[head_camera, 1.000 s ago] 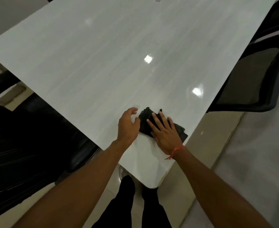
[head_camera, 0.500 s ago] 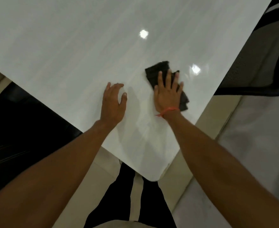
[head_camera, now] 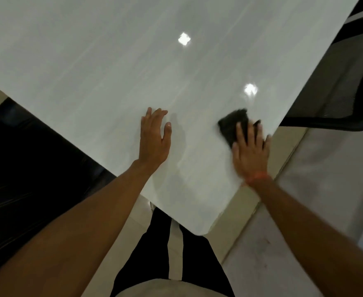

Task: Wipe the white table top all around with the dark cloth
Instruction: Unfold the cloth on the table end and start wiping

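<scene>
The dark cloth (head_camera: 233,126) lies bunched and blurred on the white table top (head_camera: 112,67), close to the table's right edge and some way up from the rounded near corner. Its visible part runs roughly from near-left to far-right, the far end pointing up the table; how much more of it lies under the palm cannot be told. The right hand (head_camera: 250,155) presses flat on it with fingers straight and spread, the little finger reaching almost to the right edge, and an orange thread band (head_camera: 256,176) circles the wrist. The left hand (head_camera: 153,139) rests flat on the bare surface well to the left of the cloth, fingers extended together and thumb out, holding nothing. The table's left edge slants from the far left down to the near corner, passing just under the left wrist. Broad glossy surface stretches far and left of both hands, carrying two bright light reflections. A dark mesh chair (head_camera: 345,82) stands beyond the right edge, and black trousers (head_camera: 161,243) show below the corner.
</scene>
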Demonstrator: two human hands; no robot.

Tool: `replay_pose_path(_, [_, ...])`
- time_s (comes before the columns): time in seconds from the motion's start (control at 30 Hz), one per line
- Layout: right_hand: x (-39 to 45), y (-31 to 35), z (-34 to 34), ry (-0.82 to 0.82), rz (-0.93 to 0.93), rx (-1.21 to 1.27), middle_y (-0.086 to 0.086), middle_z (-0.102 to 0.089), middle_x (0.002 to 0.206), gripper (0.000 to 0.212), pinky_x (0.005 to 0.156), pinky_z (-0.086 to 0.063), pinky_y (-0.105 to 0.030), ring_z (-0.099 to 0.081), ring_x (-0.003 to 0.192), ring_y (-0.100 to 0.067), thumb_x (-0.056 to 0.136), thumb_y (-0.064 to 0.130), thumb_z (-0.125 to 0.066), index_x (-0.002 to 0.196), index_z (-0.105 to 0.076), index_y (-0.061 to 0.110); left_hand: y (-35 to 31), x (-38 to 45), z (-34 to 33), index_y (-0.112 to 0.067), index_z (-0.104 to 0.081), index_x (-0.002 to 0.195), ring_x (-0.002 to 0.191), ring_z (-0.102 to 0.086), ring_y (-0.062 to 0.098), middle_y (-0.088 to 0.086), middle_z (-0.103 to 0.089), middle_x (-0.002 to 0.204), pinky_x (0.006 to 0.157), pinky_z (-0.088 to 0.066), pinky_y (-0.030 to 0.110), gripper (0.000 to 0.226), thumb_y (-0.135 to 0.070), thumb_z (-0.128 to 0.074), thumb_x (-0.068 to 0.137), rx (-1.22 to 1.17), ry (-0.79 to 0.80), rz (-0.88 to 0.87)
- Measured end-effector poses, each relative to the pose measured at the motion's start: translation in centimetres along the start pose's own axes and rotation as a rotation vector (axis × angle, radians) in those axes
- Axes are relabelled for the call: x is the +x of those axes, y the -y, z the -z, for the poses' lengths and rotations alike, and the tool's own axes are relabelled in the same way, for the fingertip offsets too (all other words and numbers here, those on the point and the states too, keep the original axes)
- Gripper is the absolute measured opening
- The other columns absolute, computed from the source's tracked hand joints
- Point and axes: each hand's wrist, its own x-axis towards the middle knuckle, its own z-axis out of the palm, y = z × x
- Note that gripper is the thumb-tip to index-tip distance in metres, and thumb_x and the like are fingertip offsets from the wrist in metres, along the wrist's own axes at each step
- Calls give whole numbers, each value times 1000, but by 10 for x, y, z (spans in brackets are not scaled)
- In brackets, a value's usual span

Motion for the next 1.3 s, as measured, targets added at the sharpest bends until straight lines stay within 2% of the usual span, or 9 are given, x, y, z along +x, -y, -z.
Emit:
replay_pose_path(0.17, [60, 99, -3, -44, 114, 34, -17, -13, 165, 63, 119, -11, -62, -4, 151, -43, 100, 44, -18, 158, -18, 19, 13, -15, 20, -11, -50, 140, 150, -24, 24, 8, -48, 148, 126, -10, 41, 40, -24, -39, 104, -28, -77, 35])
replay_pose_path(0.27, [-25, 144, -23, 12, 466, 34, -12, -4, 166, 60, 121, -9, -59, 4, 152, -39, 104, 43, -28, 159, -15, 23, 14, -18, 30, -11, -49, 140, 150, -23, 25, 8, -49, 148, 124, -14, 49, 40, -24, -36, 105, -33, -120, 68])
replay_pose_path(0.4, [-123, 98, -30, 80, 693, 18, -7, -7, 167, 60, 123, -8, -55, 0, 153, -34, 104, 42, -37, 158, -17, 26, 0, -23, 22, -10, -50, 139, 150, -21, 26, 8, -48, 148, 122, -15, 53, 40, -24, -36, 105, -56, -125, 115])
replay_pose_path(0.6, [-30, -25, 1, 48, 308, -17, -13, -15, 165, 61, 117, -19, -60, -9, 152, -37, 101, 44, -26, 157, -22, 23, -25, -44, 2, -13, -49, 140, 151, -19, 20, 3, -48, 149, 125, -7, 36, 42, -28, -35, 104, -72, -126, 155])
replay_pose_path(0.73, [91, 5, 21, 11, 208, -7, -18, -13, 165, 64, 120, -10, -59, -4, 151, -43, 99, 45, -15, 158, -18, 19, -28, -61, 3, -15, -49, 140, 151, -19, 15, -3, -47, 149, 124, -14, 35, 38, -27, -37, 106, -15, -242, 207])
replay_pose_path(0.9, [40, 109, -9, 29, 746, -6, -18, -15, 164, 62, 117, -15, -63, -5, 149, -48, 98, 41, -23, 157, -25, 21, -29, -77, -5, -15, -50, 141, 150, -20, 16, -2, -46, 149, 120, -25, 41, 38, -26, -38, 106, 25, -354, 303])
replay_pose_path(1.03, [-26, 68, -16, 137, 1019, -8, -9, -6, 167, 58, 122, -4, -57, 5, 152, -38, 104, 43, -30, 158, -16, 29, -37, -72, -20, -15, -50, 139, 150, -21, 21, 2, -48, 148, 122, -22, 47, 39, -27, -37, 104, 32, -382, 320])
replay_pose_path(1.2, [59, -26, 13, 69, 645, -55, -13, -24, 162, 60, 113, -24, -64, -18, 149, -40, 97, 42, -33, 154, -29, 25, -37, -44, -29, -17, -51, 138, 150, -20, 19, 6, -47, 150, 125, -14, 43, 35, -25, -39, 105, -53, -370, 314])
replay_pose_path(1.3, [164, -35, 38, 26, 302, -34, -17, -19, 163, 64, 116, -18, -65, -13, 150, -43, 98, 46, -17, 157, -22, 22, -28, -27, -19, -19, -50, 139, 150, -19, 12, -1, -46, 149, 125, -8, 33, 39, -30, -36, 104, -64, -388, 290])
